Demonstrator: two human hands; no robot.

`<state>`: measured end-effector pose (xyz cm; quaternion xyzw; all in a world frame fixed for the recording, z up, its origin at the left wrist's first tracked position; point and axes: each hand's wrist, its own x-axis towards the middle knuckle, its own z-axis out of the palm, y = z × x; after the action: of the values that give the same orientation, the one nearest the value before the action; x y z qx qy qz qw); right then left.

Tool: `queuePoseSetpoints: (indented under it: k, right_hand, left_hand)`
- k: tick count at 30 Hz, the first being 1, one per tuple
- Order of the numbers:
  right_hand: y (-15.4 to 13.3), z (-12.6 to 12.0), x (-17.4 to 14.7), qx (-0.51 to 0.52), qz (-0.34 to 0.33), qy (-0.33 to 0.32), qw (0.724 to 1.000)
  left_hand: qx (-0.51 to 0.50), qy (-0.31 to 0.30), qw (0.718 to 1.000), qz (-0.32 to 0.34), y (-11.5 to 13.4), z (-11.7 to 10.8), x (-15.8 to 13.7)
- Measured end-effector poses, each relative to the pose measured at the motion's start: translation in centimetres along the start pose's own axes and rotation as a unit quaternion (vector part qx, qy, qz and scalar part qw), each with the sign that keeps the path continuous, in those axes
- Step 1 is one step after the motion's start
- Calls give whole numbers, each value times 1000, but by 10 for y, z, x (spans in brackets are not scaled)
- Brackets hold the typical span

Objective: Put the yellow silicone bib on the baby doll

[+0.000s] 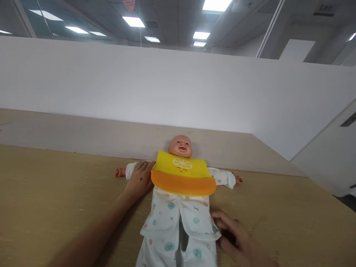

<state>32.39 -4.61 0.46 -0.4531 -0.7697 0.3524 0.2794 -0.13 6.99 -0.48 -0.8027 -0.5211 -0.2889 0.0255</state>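
The tan table (69, 200) bears a clothed baby doll (193, 209) (face up, arms spread wide).

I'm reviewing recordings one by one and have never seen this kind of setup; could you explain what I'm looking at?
There is no machine here, just a person's two bare hands. The single picture comes from a camera worn on their head, looking forward and down.

A doll lies face up on a tan surface, wearing a white patterned top and a yellow-and-orange bib.

The left hand rests over one sleeve, fingertips by the bib's edge. The right hand is at the top's lower hem; whether it pinches the cloth is unclear.
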Motion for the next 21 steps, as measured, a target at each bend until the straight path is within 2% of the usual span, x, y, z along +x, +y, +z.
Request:
queuePoseSetpoints:
  k: [3,5,8,12,15,19,21]
  right_hand:
    - [24,-4,5,43,5,84,996]
    - [40,-6,10,84,18,179,980]
    - [52,-11,20,98,32,265,959]
    - [41,-22,44,99,40,292,950]
    - [23,-32,72,111,56,301,946]
    - [16,-41,121,111,92,304,942]
    - [23,-43,148,129,128,295,938]
  left_hand:
    - [-14,20,1000,-16,-5,2,0]
    - [-20,30,999,-27,-7,3,0]
    - [-24,41,998,-29,-9,3,0]
    - [-39,57,997,-35,-8,4,-2]
    - [-104,56,990,-75,-11,5,0]
    - [-257,76,947,-178,-22,4,18]
    - [-329,89,907,-246,-25,1,35]
